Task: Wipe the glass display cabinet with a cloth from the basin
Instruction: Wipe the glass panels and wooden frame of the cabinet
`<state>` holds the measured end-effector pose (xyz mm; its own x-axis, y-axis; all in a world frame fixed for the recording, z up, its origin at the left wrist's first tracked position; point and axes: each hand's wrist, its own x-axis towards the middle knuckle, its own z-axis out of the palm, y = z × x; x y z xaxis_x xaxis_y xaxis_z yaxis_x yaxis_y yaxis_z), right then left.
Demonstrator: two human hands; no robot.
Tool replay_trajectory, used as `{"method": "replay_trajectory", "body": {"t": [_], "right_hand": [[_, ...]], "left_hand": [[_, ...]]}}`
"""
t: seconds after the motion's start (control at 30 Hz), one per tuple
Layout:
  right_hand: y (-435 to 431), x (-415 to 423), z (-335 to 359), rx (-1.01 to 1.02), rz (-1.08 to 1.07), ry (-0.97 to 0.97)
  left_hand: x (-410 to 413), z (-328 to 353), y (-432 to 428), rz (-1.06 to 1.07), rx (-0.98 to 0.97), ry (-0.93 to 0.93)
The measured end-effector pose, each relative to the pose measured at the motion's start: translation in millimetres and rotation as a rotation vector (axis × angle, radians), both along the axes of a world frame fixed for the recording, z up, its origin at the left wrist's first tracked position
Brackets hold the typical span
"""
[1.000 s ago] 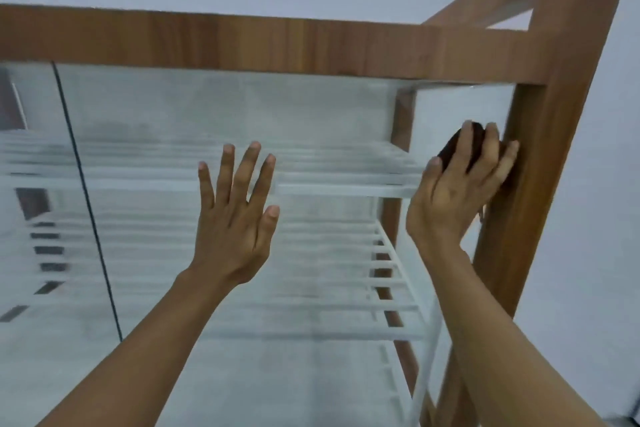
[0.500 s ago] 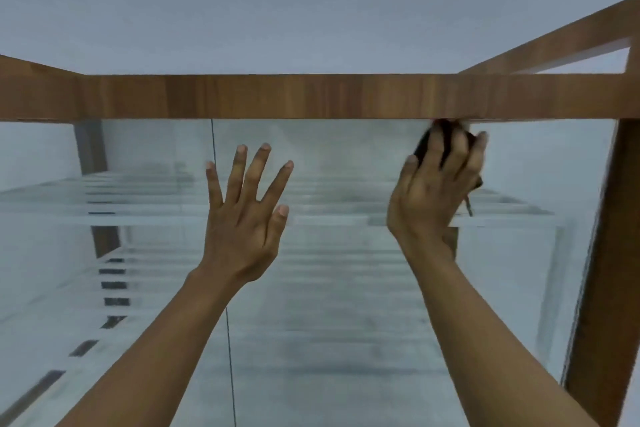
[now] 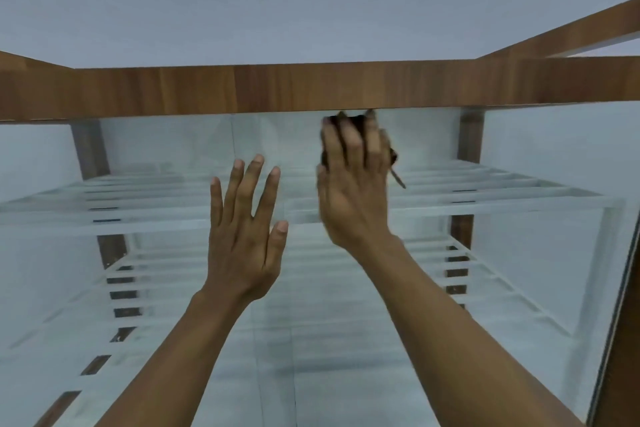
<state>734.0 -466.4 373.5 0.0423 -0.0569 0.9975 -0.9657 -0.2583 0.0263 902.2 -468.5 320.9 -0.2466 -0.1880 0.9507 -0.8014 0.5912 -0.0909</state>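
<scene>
The glass display cabinet (image 3: 162, 146) fills the view, with a brown wooden top rail (image 3: 270, 90) across it. My right hand (image 3: 349, 194) presses a dark cloth (image 3: 356, 125) flat against the front glass just under the rail, near the middle. The cloth shows between my spread, straight fingers, and a thin strand hangs off its right side. My left hand (image 3: 246, 229) is raised with fingers spread and straight, palm toward the glass, lower and left of the cloth. It holds nothing.
Behind the glass are white slatted shelves (image 3: 485, 198) and brown wooden posts (image 3: 469, 135). A vertical seam (image 3: 233, 139) between glass panes runs just left of my hands. The cabinet's right corner frame (image 3: 623, 340) stands at the right edge. A pale wall lies above.
My right hand has carried the cloth leftward along the top of the glass, from the right corner post to the middle. My view has swung right and up. The left hand stays spread at the glass.
</scene>
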Motion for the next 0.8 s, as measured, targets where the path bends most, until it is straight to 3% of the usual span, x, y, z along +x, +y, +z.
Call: {"method": "replay_trajectory", "body": {"t": [0.07,0.13,0.27,0.3,0.33,0.47,0.5,0.57,0.67,0.7,0.73,0.8], "right_hand": [[-1,21,-15,0.065,0.061,0.323],[3,-1,-24,0.058,0.005,0.325],[12,-58,-38,0.004,-0.133,-0.297],[13,-53,-39,-0.007,-0.128,-0.353],[11,-41,-41,0.005,-0.094,-0.292],[7,-2,-79,0.118,0.045,0.358],[9,-10,-92,0.126,0.029,0.403],[13,-43,-112,0.099,-0.027,0.259],[19,-75,-106,0.025,-0.087,-0.372],[17,-69,-96,-0.013,-0.079,-0.502],[13,-56,-87,-0.022,-0.058,-0.504],[9,-18,-90,0.037,0.043,-0.172]], "left_hand": [[-2,-5,1,-0.001,0.007,0.013],[-3,-11,1,0.020,0.027,0.001],[-3,-20,-4,0.076,0.024,-0.044],[-5,-20,-6,0.096,0.013,-0.041],[-7,-21,-7,0.114,0.004,-0.034],[-11,-22,-7,0.127,-0.006,-0.005],[-11,-23,-6,0.122,-0.004,-0.005],[-9,-28,-4,0.111,-0.003,-0.014],[-4,-41,-4,0.098,0.007,-0.023],[-3,-44,-4,0.096,0.004,-0.016],[-3,-47,-4,0.090,0.001,-0.009],[-5,-50,-4,0.080,-0.013,0.002]]}}
